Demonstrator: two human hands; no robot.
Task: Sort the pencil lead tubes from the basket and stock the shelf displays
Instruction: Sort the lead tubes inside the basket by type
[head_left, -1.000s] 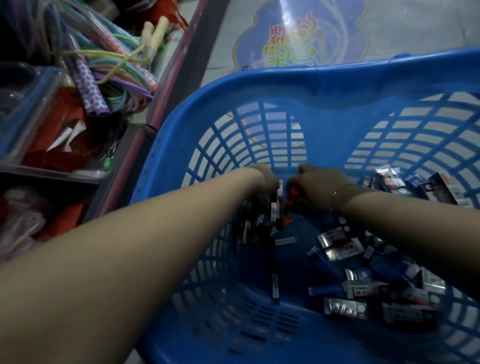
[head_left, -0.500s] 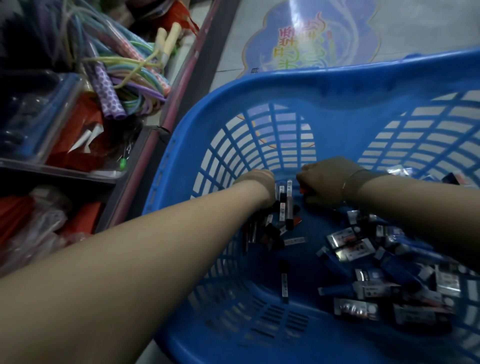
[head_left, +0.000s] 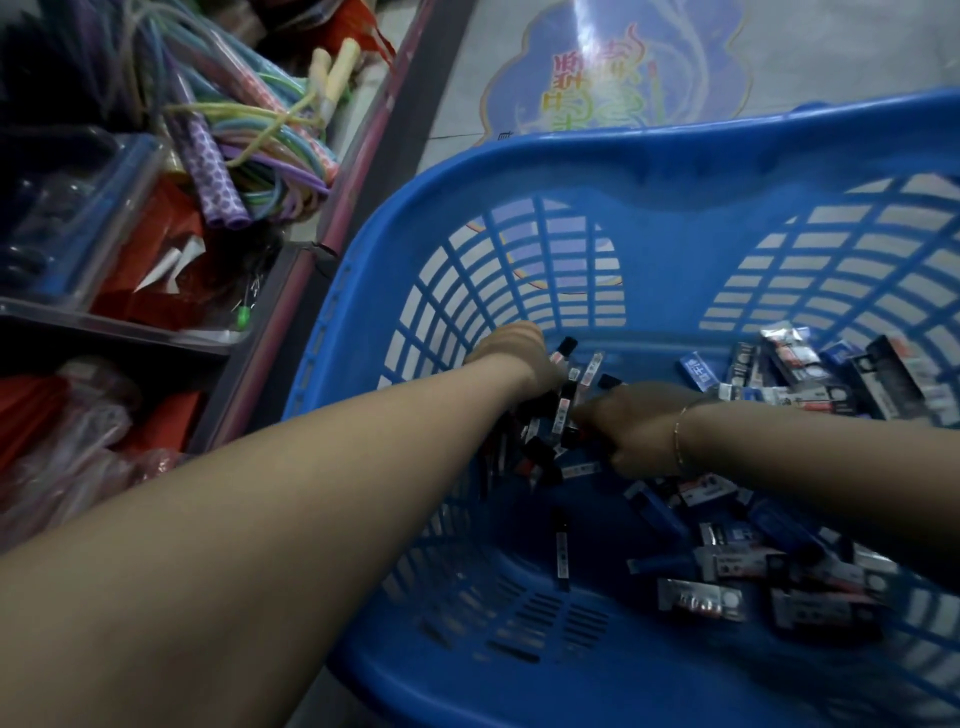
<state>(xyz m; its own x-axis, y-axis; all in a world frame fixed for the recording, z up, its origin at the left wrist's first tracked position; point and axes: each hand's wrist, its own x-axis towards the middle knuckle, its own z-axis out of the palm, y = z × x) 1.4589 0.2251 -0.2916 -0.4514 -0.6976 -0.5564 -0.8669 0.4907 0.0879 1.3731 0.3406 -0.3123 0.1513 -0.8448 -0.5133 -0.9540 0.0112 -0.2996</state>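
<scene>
Both my arms reach down into a blue plastic basket (head_left: 649, 171) with slotted walls. My left hand (head_left: 519, 358) grips a bundle of slim black pencil lead tubes (head_left: 563, 400) that stick out past its fingers. My right hand (head_left: 634, 426), a thin bracelet on its wrist, is curled among more tubes just right of that bundle; its fingertips are hidden. One lone tube (head_left: 561, 551) lies on the basket floor. Several flat packets (head_left: 810, 374) and more packets (head_left: 727, 566) lie on the right side.
Shelving (head_left: 291, 291) stands left of the basket, holding coiled pastel skipping ropes (head_left: 249, 130), a clear plastic tray (head_left: 78, 218) and red packaged goods (head_left: 150, 260). Beyond the basket, a blue decorative sticker (head_left: 613, 67) covers the tiled floor.
The view has shifted, so the basket sits lower and further right. My right hand dropped lower, below and right of the bundle. My left hand keeps holding the tubes.
</scene>
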